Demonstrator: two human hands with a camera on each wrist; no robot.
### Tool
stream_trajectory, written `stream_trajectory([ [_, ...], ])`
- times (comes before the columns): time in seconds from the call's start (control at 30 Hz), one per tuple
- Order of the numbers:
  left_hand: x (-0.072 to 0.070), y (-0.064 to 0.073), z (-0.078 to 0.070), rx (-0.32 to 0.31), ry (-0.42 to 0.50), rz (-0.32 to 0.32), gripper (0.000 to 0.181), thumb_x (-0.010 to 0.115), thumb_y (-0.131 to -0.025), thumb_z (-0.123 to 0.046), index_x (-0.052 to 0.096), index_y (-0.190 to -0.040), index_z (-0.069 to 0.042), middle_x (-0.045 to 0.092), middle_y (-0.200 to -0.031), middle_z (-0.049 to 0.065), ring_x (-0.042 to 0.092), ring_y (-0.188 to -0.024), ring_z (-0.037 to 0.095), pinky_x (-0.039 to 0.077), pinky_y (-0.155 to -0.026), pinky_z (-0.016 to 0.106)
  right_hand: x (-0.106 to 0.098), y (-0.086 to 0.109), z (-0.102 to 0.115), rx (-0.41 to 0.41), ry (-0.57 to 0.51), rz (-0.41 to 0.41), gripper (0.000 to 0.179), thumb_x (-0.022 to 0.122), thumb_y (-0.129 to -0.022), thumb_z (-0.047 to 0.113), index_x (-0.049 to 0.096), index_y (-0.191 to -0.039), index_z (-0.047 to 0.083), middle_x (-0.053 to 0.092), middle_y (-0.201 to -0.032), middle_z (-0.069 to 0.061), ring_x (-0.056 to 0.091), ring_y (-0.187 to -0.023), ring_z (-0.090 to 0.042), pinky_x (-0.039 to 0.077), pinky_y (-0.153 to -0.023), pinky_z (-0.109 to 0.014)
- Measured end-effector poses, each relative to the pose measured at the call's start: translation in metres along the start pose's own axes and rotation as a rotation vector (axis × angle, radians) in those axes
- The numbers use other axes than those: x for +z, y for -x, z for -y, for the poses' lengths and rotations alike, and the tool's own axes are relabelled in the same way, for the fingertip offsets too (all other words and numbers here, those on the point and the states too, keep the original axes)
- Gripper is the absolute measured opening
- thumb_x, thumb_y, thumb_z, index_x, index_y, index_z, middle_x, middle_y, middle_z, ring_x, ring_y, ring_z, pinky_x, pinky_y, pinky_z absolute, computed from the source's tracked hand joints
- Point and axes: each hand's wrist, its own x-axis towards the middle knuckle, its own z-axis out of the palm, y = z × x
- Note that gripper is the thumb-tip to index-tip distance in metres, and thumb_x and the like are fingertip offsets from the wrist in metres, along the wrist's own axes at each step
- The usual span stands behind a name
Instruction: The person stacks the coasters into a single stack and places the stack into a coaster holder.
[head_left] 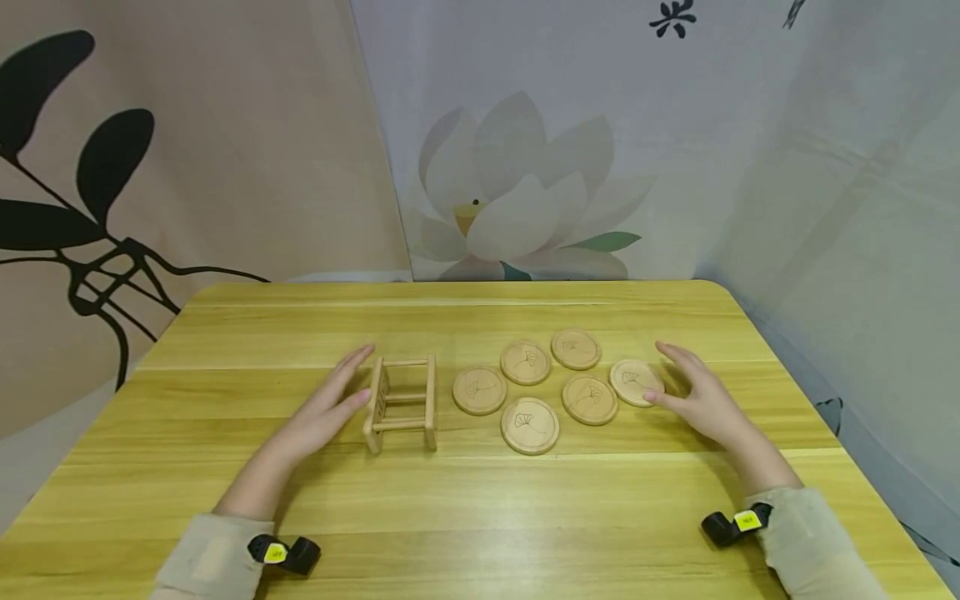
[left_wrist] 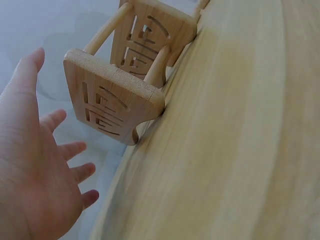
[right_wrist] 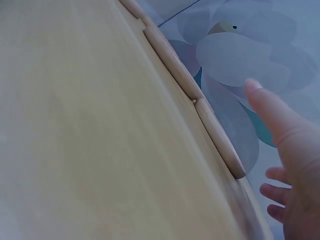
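A small wooden rack [head_left: 406,398] with carved side panels and round crossbars stands left of centre on the table. Beside its left panel is my left hand [head_left: 325,414], fingers spread; in the left wrist view a gap shows between that hand [left_wrist: 42,165] and the rack [left_wrist: 107,100]. Several round wooden coasters with engraved ginkgo leaves lie flat right of the rack, among them a near one [head_left: 530,426] and a far one [head_left: 576,349]. By the rightmost coaster [head_left: 636,382] is my right hand [head_left: 705,402], holding nothing, its thumb at the coaster's edge in the head view.
The wooden table [head_left: 480,517] has a far edge against a printed fabric backdrop [head_left: 525,50] with a flower and dark leaves. A small black camera is strapped on each sleeve. More fabric hangs along the right side.
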Motion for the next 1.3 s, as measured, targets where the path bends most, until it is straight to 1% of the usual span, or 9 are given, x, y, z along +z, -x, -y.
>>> stream_trajectory([
  [0.13, 0.001, 0.001, 0.002, -0.011, 0.046, 0.012, 0.057, 0.041, -0.097, -0.021, 0.012, -0.145, -0.026, 0.006, -0.149, 0.003, 0.006, -0.132, 0.034, 0.010, -0.092, 0.068, 0.004, 0.000, -0.003, 0.012, -0.018, 0.004, 0.081, 0.070, -0.077, 0.034, 0.027, -0.142, 0.010, 0.022, -0.142, -0.022, 0.023, -0.125, -0.045, 0.019, -0.095, -0.061],
  [0.23, 0.003, 0.002, 0.006, -0.022, 0.075, 0.024, 0.056, 0.040, -0.097, -0.022, 0.011, -0.145, -0.027, 0.007, -0.149, 0.003, 0.009, -0.132, 0.034, 0.013, -0.092, 0.068, 0.006, 0.001, -0.005, 0.020, -0.032, 0.012, 0.081, 0.070, -0.077, 0.034, 0.027, -0.142, 0.010, 0.023, -0.142, -0.022, 0.023, -0.124, -0.045, 0.019, -0.096, -0.060],
  [0.37, 0.005, 0.003, 0.010, -0.033, 0.132, 0.043, 0.056, 0.039, -0.097, -0.021, 0.011, -0.144, -0.031, 0.010, -0.148, 0.001, 0.012, -0.132, 0.035, 0.015, -0.094, 0.065, 0.009, 0.001, -0.006, 0.024, -0.048, 0.020, 0.082, 0.070, -0.077, 0.034, 0.027, -0.142, 0.010, 0.024, -0.141, -0.022, 0.021, -0.126, -0.044, 0.018, -0.097, -0.059],
  [0.47, 0.007, 0.004, 0.011, -0.026, 0.166, 0.054, 0.057, 0.040, -0.097, -0.019, 0.011, -0.145, -0.030, 0.010, -0.148, 0.003, 0.011, -0.132, 0.035, 0.014, -0.095, 0.064, 0.010, 0.001, -0.006, 0.018, -0.065, 0.023, 0.081, 0.071, -0.076, 0.033, 0.028, -0.141, 0.010, 0.025, -0.140, -0.021, 0.022, -0.126, -0.042, 0.019, -0.097, -0.058],
  [0.6, 0.008, 0.005, 0.011, -0.026, 0.176, 0.051, 0.060, 0.043, -0.096, -0.017, 0.011, -0.145, -0.027, 0.010, -0.148, 0.003, 0.009, -0.132, 0.032, 0.009, -0.095, 0.065, 0.012, 0.001, -0.006, 0.005, -0.079, 0.028, 0.081, 0.072, -0.075, 0.032, 0.030, -0.141, 0.010, 0.027, -0.140, -0.020, 0.023, -0.126, -0.041, 0.020, -0.097, -0.057],
  [0.73, 0.009, 0.006, 0.012, -0.053, 0.170, 0.044, 0.063, 0.046, -0.094, -0.018, 0.011, -0.145, -0.029, 0.011, -0.148, -0.001, 0.007, -0.133, 0.029, 0.008, -0.094, 0.067, 0.014, 0.001, -0.007, -0.002, -0.084, 0.035, 0.082, 0.073, -0.074, 0.031, 0.030, -0.141, 0.010, 0.028, -0.140, -0.019, 0.022, -0.127, -0.040, 0.020, -0.097, -0.057],
  [0.9, 0.010, 0.006, 0.015, -0.077, 0.173, 0.056, 0.067, 0.049, -0.093, -0.020, 0.009, -0.145, -0.032, 0.012, -0.148, 0.004, 0.012, -0.132, 0.033, 0.012, -0.093, 0.067, 0.015, 0.001, -0.009, -0.005, -0.084, 0.042, 0.083, 0.074, -0.073, 0.032, 0.031, -0.141, 0.012, 0.028, -0.141, -0.018, 0.022, -0.128, -0.039, 0.020, -0.098, -0.056],
  [1.07, 0.010, 0.005, 0.017, -0.073, 0.187, 0.074, 0.067, 0.049, -0.093, -0.020, 0.007, -0.144, -0.035, 0.014, -0.147, 0.008, 0.016, -0.130, 0.034, 0.016, -0.093, 0.066, 0.017, -0.001, -0.010, -0.024, -0.057, 0.047, 0.083, 0.075, -0.071, 0.033, 0.034, -0.139, 0.009, 0.030, -0.140, -0.018, 0.023, -0.127, -0.039, 0.020, -0.098, -0.055],
  [1.3, 0.009, 0.004, 0.018, -0.071, 0.194, 0.081, 0.068, 0.049, -0.093, -0.021, 0.007, -0.145, -0.033, 0.013, -0.147, 0.006, 0.016, -0.130, 0.034, 0.017, -0.093, 0.065, 0.019, -0.003, -0.010, -0.027, -0.025, 0.038, 0.081, 0.074, -0.072, 0.033, 0.036, -0.138, 0.007, 0.031, -0.138, -0.019, 0.024, -0.126, -0.040, 0.021, -0.097, -0.056],
])
